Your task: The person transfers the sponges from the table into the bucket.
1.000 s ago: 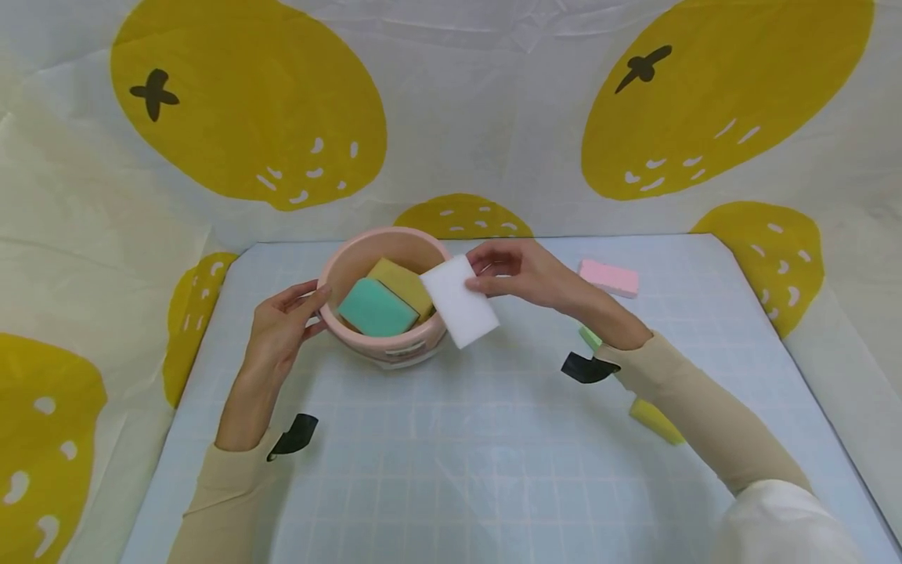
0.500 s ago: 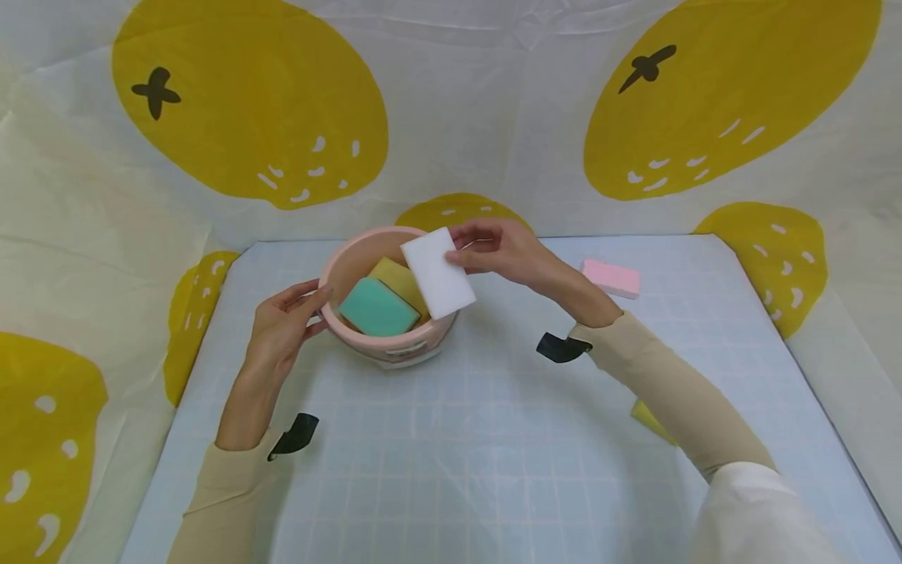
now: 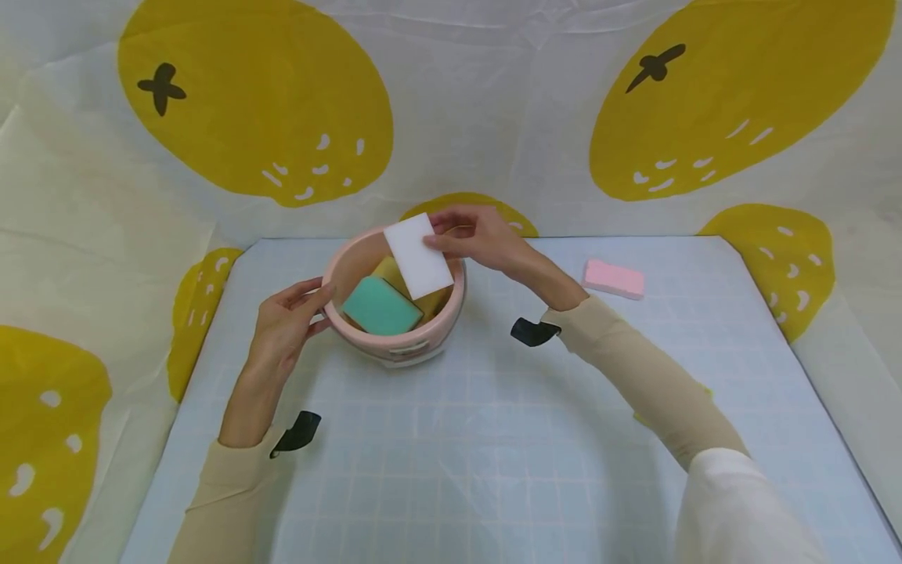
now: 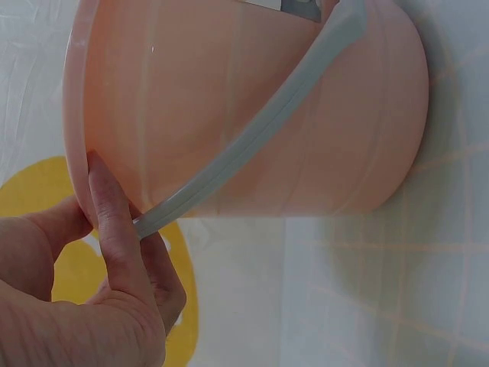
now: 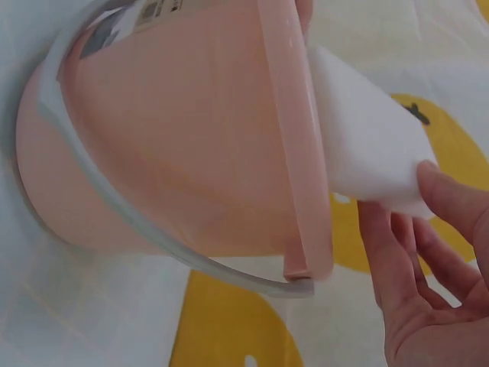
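At the back of the surface (image 3: pixel 451 454), in the head view, here's the pink bucket (image 3: pixel 373 341), and the left hand (image 3: pixel 282 321) has its rim pinched at nine o'clock! Over the mouth, towards one o'clock, the white sponge (image 3: pixel 418 254) hangs tilted in the right hand (image 3: pixel 486 239), gripped between thumb and fingers. Inside, the green sponge (image 3: pixel 384 307) lies towards seven o'clock, overlapping the yellow sponge (image 3: pixel 390 270) behind it. Out at three o'clock, well apart, the pink sponge (image 3: pixel 614 280) lies on the surface.

Over to the left wrist: thumb and fingers close on the rim, one finger flat along the outer wall, and the grey handle (image 4: pixel 244 145) slants from one o'clock down to seven, ending beside them.

And the right wrist: fingers and thumb hold one end of the white sponge, its other end at the rim; whether they touch, I can't tell.
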A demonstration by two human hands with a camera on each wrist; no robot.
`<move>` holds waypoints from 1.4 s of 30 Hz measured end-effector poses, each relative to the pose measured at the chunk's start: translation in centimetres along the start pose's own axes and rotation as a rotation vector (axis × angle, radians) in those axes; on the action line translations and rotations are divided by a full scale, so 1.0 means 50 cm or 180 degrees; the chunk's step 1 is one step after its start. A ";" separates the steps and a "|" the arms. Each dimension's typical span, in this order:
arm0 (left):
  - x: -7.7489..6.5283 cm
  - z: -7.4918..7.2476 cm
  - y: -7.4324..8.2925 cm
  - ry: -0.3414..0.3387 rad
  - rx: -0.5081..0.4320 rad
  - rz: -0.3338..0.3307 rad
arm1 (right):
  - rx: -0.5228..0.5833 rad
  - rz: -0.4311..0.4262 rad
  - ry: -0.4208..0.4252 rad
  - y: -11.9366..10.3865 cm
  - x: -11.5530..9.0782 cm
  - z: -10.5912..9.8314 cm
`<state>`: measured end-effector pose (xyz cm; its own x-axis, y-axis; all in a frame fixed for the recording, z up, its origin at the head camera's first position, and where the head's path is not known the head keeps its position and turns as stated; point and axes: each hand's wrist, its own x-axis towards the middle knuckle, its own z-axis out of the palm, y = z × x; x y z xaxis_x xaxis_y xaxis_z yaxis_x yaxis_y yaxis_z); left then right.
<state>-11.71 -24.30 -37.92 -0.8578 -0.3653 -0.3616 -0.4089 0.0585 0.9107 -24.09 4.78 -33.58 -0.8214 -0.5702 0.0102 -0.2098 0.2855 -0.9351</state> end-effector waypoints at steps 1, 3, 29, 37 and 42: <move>0.000 0.000 0.000 0.0007 0.0007 -0.0009 | -0.0031 -0.0021 0.0011 0.001 0.005 0.002; 0.001 0.001 0.000 0.0017 0.0025 -0.0029 | -0.0089 -0.0063 0.0034 0.003 0.014 0.007; -0.006 -0.001 0.001 -0.0060 -0.0066 0.0035 | -0.2581 -0.0532 -0.0113 -0.034 0.050 0.100; -0.010 -0.001 0.000 -0.0089 -0.0102 0.0073 | -0.3293 -0.0731 -0.0205 -0.036 0.053 0.116; -0.011 0.000 0.002 -0.0054 -0.0102 0.0045 | -0.3366 -0.0773 -0.0375 -0.038 0.049 0.116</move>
<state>-11.29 -24.11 -37.65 -0.8686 -0.3488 -0.3518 -0.3867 0.0336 0.9216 -22.63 -1.63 -33.81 -0.6523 -0.7550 0.0667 -0.7556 0.6410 -0.1349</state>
